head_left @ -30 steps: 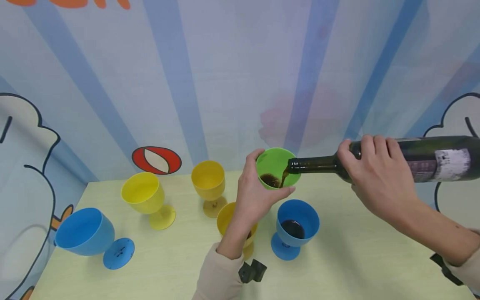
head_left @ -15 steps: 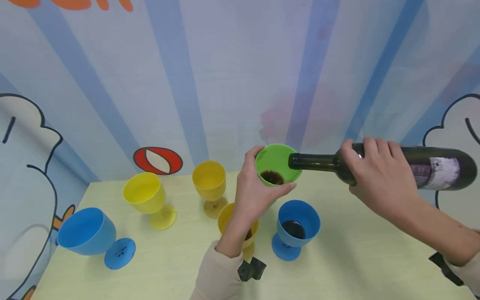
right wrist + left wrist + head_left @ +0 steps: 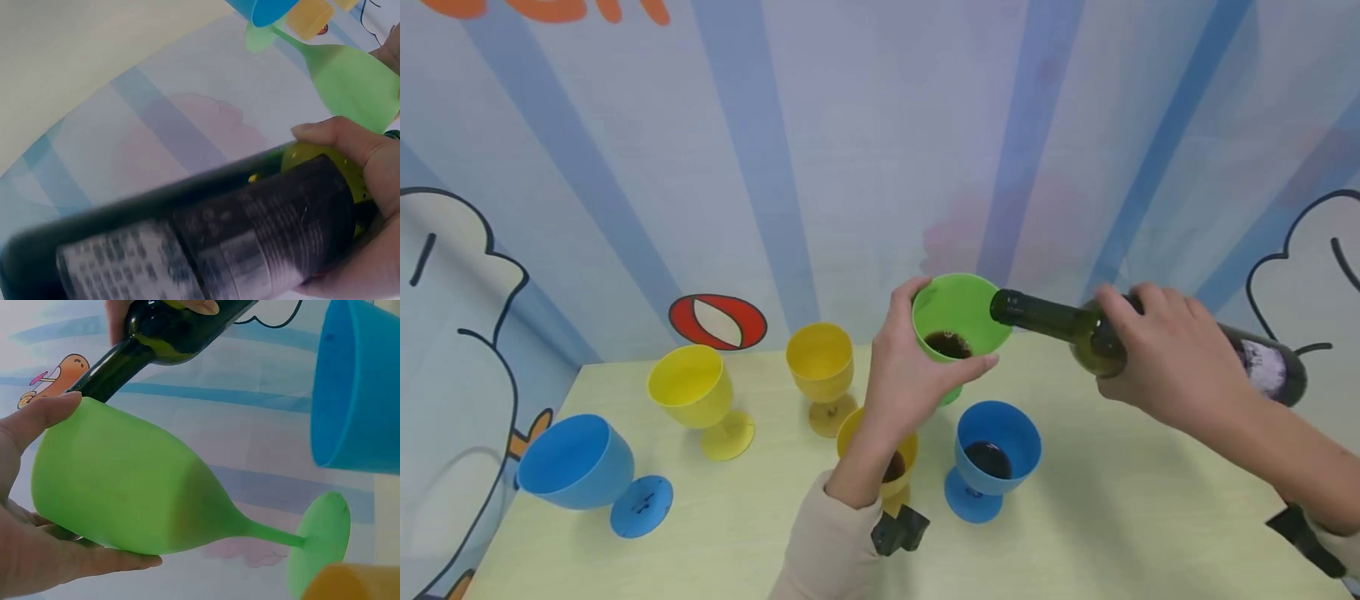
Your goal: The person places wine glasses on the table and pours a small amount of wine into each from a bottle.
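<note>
My left hand (image 3: 910, 367) grips a green goblet (image 3: 125, 481) around its bowl, thumb and fingers on opposite sides near the rim. Dark liquid lies in the bottom of its bowl. In my right hand (image 3: 1172, 358) is a dark green wine bottle (image 3: 250, 231), held round its upper body. The bottle's mouth is at the goblet's right rim, its base now lower than its neck in the head view. No stream shows between them. Below the green goblet stands a blue goblet (image 3: 997, 442) with dark liquid, and a yellow goblet (image 3: 850, 433) with dark liquid is partly hidden by my left wrist.
Two more yellow goblets, one left (image 3: 691, 387) and one nearer the middle (image 3: 820, 362), stand towards the back of the pale table (image 3: 760, 533). Another blue goblet (image 3: 576, 462) stands at the far left. A printed backdrop (image 3: 865, 167) rises behind the table.
The stream of dark liquid from the bottle has stopped. The bottle's base has swung down and its neck has tipped up. The green goblet has risen slightly in my left hand.
</note>
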Demonstrator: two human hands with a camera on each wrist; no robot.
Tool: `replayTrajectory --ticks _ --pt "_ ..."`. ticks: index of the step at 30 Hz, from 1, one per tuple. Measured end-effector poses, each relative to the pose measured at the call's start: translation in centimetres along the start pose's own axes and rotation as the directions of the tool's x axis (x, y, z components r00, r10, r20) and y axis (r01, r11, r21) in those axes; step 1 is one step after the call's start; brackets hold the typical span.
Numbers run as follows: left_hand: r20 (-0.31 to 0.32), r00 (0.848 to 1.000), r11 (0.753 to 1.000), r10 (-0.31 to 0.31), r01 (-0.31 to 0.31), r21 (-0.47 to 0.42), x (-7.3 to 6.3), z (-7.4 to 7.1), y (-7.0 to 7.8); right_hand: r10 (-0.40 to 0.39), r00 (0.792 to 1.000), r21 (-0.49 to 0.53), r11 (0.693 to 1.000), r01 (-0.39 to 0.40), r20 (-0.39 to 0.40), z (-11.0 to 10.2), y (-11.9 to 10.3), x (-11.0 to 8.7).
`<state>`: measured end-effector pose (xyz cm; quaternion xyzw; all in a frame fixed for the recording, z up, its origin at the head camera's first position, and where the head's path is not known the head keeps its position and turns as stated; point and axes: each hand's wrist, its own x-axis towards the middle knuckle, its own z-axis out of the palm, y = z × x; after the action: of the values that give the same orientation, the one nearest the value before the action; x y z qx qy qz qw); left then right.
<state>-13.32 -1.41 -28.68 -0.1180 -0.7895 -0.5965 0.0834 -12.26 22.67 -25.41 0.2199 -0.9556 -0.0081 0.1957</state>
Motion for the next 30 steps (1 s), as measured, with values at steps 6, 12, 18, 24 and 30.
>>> replayTrajectory --ticks 6,12,18,24,30 --pt "-0.001 1.000 0.999 0.015 -0.015 -0.029 0.4 -1.9 1.6 0.079 0.989 0.178 0.979 -0.100 0.125 -0.4 0.8 0.1" --pt "-0.043 0.998 0.999 0.042 -0.043 -0.029 0.3 -4.2 3.1 0.133 0.970 0.269 0.945 -0.186 0.204 0.0 1.1 -0.1" --pt "-0.094 0.994 0.997 0.049 -0.053 -0.049 -0.8 -6.9 4.7 0.160 0.952 0.319 0.916 -0.242 0.261 0.5 1.6 -0.6" --pt "-0.149 0.987 0.997 0.066 -0.070 -0.025 -2.2 -9.3 6.1 0.182 0.940 0.340 0.898 -0.279 0.290 1.1 2.3 -1.2" --pt "-0.183 0.982 0.999 0.037 -0.039 -0.006 -3.9 -11.6 6.0 0.240 0.931 0.386 0.859 -0.336 0.276 1.8 3.3 -2.0"
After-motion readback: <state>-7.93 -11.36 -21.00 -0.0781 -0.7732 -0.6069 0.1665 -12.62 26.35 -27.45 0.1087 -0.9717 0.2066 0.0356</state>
